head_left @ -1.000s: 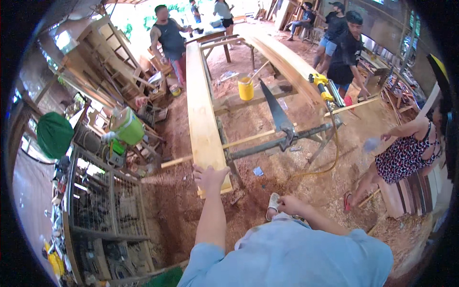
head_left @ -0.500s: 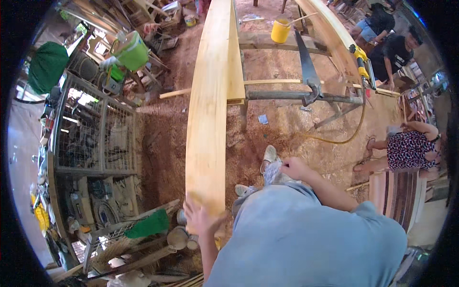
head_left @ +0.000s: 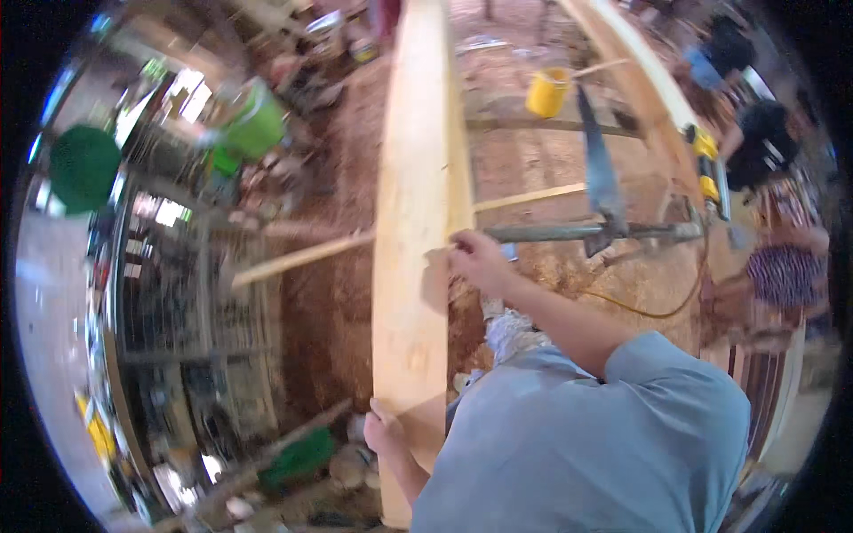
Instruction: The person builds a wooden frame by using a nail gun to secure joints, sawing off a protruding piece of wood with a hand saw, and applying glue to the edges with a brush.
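Observation:
A long pale wooden plank [head_left: 413,204] runs from the top of the view down toward me. My left hand [head_left: 384,429] grips its left edge near the close end. My right hand [head_left: 473,259] holds the plank's right edge further along, arm stretched out. My blue-grey shirt fills the lower right and hides the plank's near end.
Sawdust covers the ground. A metal bar [head_left: 586,232] and a thin wooden strip [head_left: 302,258] cross under the plank. A yellow bucket [head_left: 546,92] and a second long plank [head_left: 635,71] lie to the right. People [head_left: 782,266] are at the far right; cluttered metal shelves [head_left: 178,293] stand left.
The plank has come further toward me. My right hand has left my side and taken hold of the plank's right edge; my left hand stays at the near end.

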Demonstrator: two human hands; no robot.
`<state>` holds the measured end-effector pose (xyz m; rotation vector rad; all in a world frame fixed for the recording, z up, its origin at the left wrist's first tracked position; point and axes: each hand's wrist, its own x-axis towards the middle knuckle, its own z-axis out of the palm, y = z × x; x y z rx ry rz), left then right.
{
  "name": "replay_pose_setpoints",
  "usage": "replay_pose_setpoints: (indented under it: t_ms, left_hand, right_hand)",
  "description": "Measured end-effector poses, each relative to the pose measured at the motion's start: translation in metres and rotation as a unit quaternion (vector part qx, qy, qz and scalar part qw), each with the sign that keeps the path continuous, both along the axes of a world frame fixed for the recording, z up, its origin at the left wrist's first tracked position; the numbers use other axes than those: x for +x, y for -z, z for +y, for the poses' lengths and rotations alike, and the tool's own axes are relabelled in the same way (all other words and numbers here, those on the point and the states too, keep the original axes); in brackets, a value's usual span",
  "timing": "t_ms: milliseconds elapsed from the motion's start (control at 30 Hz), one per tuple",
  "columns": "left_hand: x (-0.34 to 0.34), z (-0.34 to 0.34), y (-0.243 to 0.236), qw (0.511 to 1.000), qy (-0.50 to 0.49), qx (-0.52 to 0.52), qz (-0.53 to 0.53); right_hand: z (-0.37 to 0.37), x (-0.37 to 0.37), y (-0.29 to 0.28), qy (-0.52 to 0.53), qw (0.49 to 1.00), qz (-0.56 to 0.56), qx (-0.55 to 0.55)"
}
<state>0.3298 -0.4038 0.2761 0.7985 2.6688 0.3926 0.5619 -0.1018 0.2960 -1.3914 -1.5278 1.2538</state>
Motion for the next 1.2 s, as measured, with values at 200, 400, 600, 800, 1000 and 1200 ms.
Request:
replay_pose_setpoints:
  t_ms: [200,400,600,800,1000,1200]
  left_hand:
    - [0.015,0.073,0.009,0.998,-0.033,0.027,0.047]
    - [0.007,0.067,0.025,0.988,-0.067,0.059,-0.126]
    - [0.014,0.077,0.021,0.994,-0.058,0.059,0.072]
    - [-0.007,0.096,0.033,0.992,-0.03,0.119,0.01]
    - [-0.032,0.111,0.045,0.975,-0.092,0.201,-0.001]
    - [-0.05,0.129,0.043,0.941,-0.11,0.299,-0.115]
  right_hand:
    - [0.063,0.025,-0.014,-0.007,0.992,0.055,0.11]
    - [0.161,0.046,-0.001,0.1,0.991,0.085,0.004]
    - [0.286,0.031,0.011,0.183,0.979,0.081,-0.041]
    - [0.345,0.012,0.016,0.073,0.938,0.336,-0.039]
    - [0.303,0.089,-0.043,0.075,0.966,0.186,0.163]
    - [0.278,0.146,-0.155,0.084,0.947,0.148,0.271]
